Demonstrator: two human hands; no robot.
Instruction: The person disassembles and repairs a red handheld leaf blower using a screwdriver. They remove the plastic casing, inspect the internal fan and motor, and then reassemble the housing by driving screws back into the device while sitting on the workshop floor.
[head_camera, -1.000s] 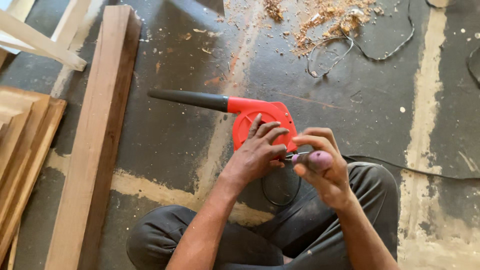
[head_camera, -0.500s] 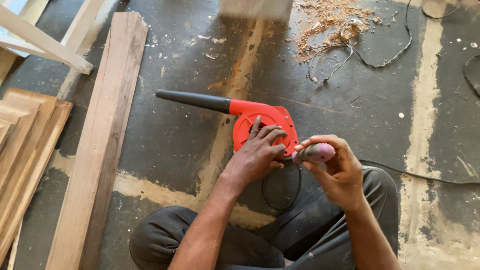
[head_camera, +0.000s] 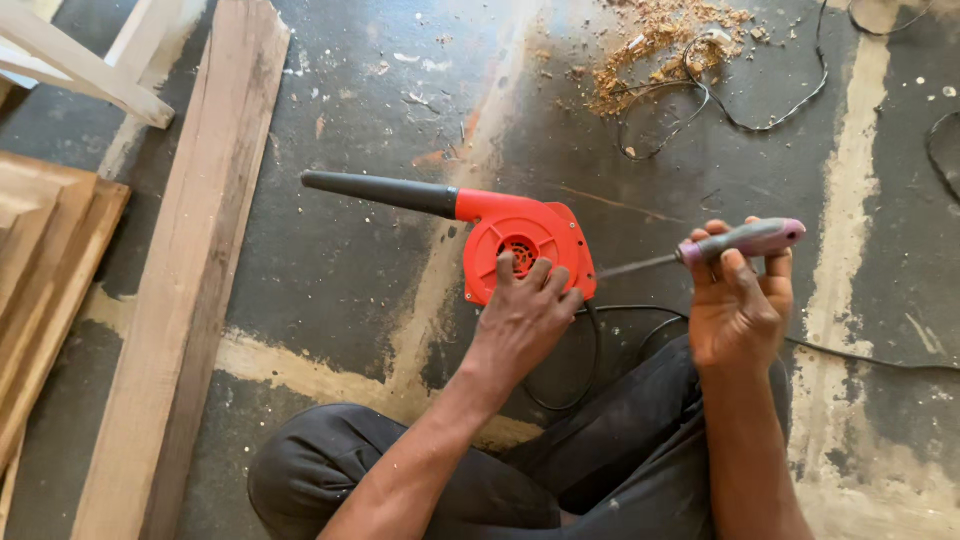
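A red electric blower (head_camera: 525, 245) with a long black nozzle pointing left lies on the dark floor in front of my crossed legs. My left hand (head_camera: 525, 315) rests on its round red housing, fingers spread over the lower edge near the vent grille. My right hand (head_camera: 738, 300) grips a screwdriver (head_camera: 740, 240) with a purple-grey handle; its metal shaft points left toward the blower's right side, the tip a little apart from the housing.
A long wooden plank (head_camera: 190, 260) lies at the left, with stacked boards (head_camera: 40, 270) beyond it and a pale wooden frame (head_camera: 80, 60) at top left. Sawdust (head_camera: 660, 40) and loose black cable (head_camera: 720, 100) lie at the top; the blower's cord (head_camera: 860, 355) runs right.
My right hand has pulled the screwdriver away to the right, off the blower. My left hand has stayed on the red housing. The view has shifted slightly.
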